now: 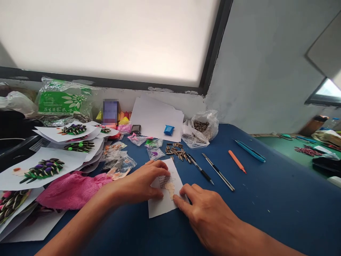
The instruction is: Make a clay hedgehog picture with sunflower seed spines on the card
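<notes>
A small white sheet of paper (157,208) lies on the blue tabletop with drawn lines and a flattened patch of beige clay (169,190) near its middle. My left hand (141,181) rests over the paper's left side, thumb and fingers apart, holding nothing. From the right, my right hand (205,211) touches the lower end of the clay with one fingertip. Its other visible fingers bend over the paper's right edge and grip nothing. Just beyond the paper lies a loose group of striped sunflower seeds (179,153).
Pens (199,169), an orange marker (237,161) and a blue tool (250,150) lie to the right. A bag of seeds (201,128) and a blue clay packet (168,130) stand behind. Seed-decorated cards (48,167) and a pink cloth (71,192) fill the left.
</notes>
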Action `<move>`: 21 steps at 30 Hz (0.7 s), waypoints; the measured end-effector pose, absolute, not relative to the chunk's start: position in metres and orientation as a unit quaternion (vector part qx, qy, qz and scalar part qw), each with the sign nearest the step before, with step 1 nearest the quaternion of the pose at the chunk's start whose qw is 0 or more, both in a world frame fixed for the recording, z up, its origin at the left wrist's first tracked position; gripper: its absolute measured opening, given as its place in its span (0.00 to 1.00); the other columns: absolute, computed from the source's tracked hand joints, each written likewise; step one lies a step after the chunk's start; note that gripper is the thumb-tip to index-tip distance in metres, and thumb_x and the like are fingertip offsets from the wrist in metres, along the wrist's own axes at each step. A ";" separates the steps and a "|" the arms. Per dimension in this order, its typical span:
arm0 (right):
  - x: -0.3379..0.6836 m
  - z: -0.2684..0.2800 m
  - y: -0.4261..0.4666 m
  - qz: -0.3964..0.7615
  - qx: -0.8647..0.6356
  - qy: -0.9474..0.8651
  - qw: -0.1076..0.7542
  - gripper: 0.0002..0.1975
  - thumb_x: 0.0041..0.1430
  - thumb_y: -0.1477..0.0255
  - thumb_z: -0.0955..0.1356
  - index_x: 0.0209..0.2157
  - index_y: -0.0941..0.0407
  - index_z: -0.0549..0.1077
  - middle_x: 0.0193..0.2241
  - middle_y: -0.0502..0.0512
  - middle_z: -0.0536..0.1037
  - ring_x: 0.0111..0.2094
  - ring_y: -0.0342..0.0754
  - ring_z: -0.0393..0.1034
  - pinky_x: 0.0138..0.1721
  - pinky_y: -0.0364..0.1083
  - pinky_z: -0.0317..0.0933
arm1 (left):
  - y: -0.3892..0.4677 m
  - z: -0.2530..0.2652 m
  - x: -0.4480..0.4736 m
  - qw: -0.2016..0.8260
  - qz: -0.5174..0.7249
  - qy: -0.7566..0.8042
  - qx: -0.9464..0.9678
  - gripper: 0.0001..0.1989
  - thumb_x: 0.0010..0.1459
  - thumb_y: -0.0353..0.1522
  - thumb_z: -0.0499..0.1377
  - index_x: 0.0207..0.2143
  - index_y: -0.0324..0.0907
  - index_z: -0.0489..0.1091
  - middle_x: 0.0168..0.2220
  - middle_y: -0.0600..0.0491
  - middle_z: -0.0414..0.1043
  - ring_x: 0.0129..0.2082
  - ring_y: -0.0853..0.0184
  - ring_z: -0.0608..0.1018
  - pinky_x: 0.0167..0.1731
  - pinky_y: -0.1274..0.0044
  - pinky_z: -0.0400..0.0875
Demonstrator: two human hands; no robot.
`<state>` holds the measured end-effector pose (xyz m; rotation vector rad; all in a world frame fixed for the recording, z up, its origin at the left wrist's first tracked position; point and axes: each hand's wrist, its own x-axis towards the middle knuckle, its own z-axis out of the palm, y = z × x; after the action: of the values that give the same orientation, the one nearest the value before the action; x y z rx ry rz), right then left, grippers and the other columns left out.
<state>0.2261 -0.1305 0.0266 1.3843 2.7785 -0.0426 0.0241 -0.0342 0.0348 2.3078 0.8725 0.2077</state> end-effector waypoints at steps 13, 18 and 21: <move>0.223 0.028 -0.124 -0.035 0.486 0.873 -0.013 0.17 0.57 0.85 0.60 0.47 0.61 0.70 0.42 0.61 0.71 0.38 0.51 0.64 0.36 0.48 0.62 | -0.033 0.033 0.024 0.334 0.083 0.334 0.878 0.23 0.46 0.28 0.60 0.47 0.46 0.72 0.54 0.51 0.66 0.57 0.55 0.65 0.59 0.66 0.59; 0.221 0.025 -0.121 -0.028 0.481 0.876 -0.008 0.18 0.59 0.84 0.60 0.49 0.60 0.69 0.43 0.62 0.70 0.39 0.52 0.63 0.36 0.48 0.62 | -0.034 0.033 0.025 0.335 0.070 0.339 0.876 0.23 0.46 0.26 0.61 0.48 0.44 0.71 0.54 0.50 0.65 0.58 0.56 0.64 0.59 0.67 0.58; 0.221 0.026 -0.121 -0.037 0.478 0.878 -0.013 0.18 0.59 0.83 0.60 0.49 0.59 0.69 0.42 0.61 0.70 0.37 0.50 0.63 0.35 0.47 0.62 | -0.033 0.032 0.024 0.335 0.076 0.339 0.876 0.23 0.46 0.26 0.61 0.48 0.44 0.72 0.54 0.50 0.66 0.58 0.55 0.64 0.60 0.66 0.57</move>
<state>0.2210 -0.1213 0.0262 1.5128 2.7797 -0.1174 0.0244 -0.0332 0.0323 2.2843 0.8847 0.1973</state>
